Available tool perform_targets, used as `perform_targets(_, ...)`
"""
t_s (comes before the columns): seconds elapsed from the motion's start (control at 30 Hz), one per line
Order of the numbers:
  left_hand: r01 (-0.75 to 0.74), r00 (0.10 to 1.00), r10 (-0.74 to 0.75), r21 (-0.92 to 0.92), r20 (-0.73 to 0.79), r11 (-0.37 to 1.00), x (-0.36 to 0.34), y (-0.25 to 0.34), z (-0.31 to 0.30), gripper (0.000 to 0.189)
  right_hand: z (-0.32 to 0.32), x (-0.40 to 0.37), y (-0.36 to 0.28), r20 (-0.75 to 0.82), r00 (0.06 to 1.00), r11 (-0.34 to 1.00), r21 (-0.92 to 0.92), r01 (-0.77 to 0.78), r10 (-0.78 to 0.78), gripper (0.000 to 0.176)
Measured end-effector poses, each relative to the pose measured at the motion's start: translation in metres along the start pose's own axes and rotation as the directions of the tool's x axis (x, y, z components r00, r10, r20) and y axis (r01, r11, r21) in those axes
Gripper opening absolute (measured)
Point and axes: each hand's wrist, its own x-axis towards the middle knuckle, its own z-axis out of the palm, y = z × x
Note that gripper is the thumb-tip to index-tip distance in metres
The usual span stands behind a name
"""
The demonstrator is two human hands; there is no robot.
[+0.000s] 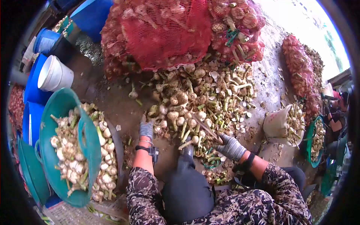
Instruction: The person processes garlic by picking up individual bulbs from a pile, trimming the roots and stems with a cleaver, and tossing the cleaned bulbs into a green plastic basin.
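My left hand (146, 129), in a grey glove with bared fingertips, reaches to the left edge of a heap of garlic bulbs (182, 98). Its fingers point forward beside the nearest bulbs, and nothing shows in them. My right hand (231, 147), gloved too, is closed around a knife (206, 129). The long brownish blade slants forward and left over the heap. Just left of the blade, a garlic bulb with a stem (194, 140) lies above my dark boot. Cut stems and loose skins are strewn among the bulbs.
Large red mesh sacks (168, 35) of garlic stand behind the heap. At left, a green tub (48, 123) holds trimmed bulbs, near a white bucket (62, 75). A tipped pale bucket (276, 123) of stems is at right, with another person (335, 123) beyond.
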Motion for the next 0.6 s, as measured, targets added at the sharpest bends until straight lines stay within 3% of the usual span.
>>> perform_targets(0.07,-0.097,0.995,0.104,0.322,-0.005,0.942,0.029,-0.016,0.020,0.062,-0.002,0.011,0.017,-0.015,1.000,0.994,-0.106,0.011,-0.013,0.049)
perform_targets(0.1,-0.008,0.997,-0.004,0.163,0.071,0.987,0.036,-0.018,0.025,0.061,-0.001,0.015,0.023,-0.021,1.000,0.997,-0.073,-0.013,0.011,0.049)
perform_targets(0.2,0.338,0.921,-0.387,0.407,0.041,0.849,0.057,-0.044,0.038,0.051,-0.004,0.028,0.030,0.001,0.999,0.997,-0.053,-0.053,0.053,0.048)
perform_targets(0.23,0.074,0.993,-0.105,0.398,0.056,0.914,0.066,-0.065,0.032,0.050,-0.006,0.033,0.029,0.022,0.998,0.997,-0.061,-0.052,0.054,0.047)
perform_targets(0.3,-0.031,0.987,0.072,0.267,-0.145,0.963,0.076,-0.091,0.033,0.056,-0.012,0.043,0.022,0.037,0.999,0.989,-0.144,-0.023,0.029,0.047)
perform_targets(0.33,0.208,0.978,-0.209,-0.196,0.016,0.958,0.049,-0.003,0.022,0.043,-0.016,0.047,0.015,0.045,0.999,0.976,-0.219,0.012,-0.002,0.048)
perform_targets(0.37,0.201,0.979,-0.203,-0.257,0.018,0.945,0.029,0.034,0.019,0.043,-0.025,0.047,-0.008,0.076,0.996,0.972,-0.232,-0.032,0.051,0.045)
perform_targets(0.43,0.196,0.980,-0.199,-0.305,0.023,0.932,-0.002,0.065,0.020,0.045,-0.031,0.051,-0.025,0.089,0.994,0.963,-0.259,0.080,-0.059,0.043)
perform_targets(0.47,0.279,0.959,-0.191,-0.578,0.210,0.767,-0.014,0.072,0.024,0.040,-0.035,0.052,-0.034,0.096,0.988,0.945,-0.292,0.146,-0.123,0.042)
perform_targets(0.5,0.388,0.916,-0.122,-0.765,0.383,0.514,-0.028,0.085,0.029,0.035,-0.034,0.056,-0.029,0.106,0.972,0.926,-0.299,0.232,-0.209,0.038)
perform_targets(0.53,0.487,0.869,-0.132,-0.781,0.477,0.391,-0.043,0.100,0.032,0.036,-0.036,0.058,-0.027,0.107,0.952,0.894,-0.328,0.306,-0.287,0.033)
perform_targets(0.6,0.550,0.820,-0.208,-0.637,0.533,0.540,-0.061,0.109,0.046,0.040,-0.041,0.057,-0.040,0.132,0.944,0.880,-0.341,0.331,-0.304,0.030)
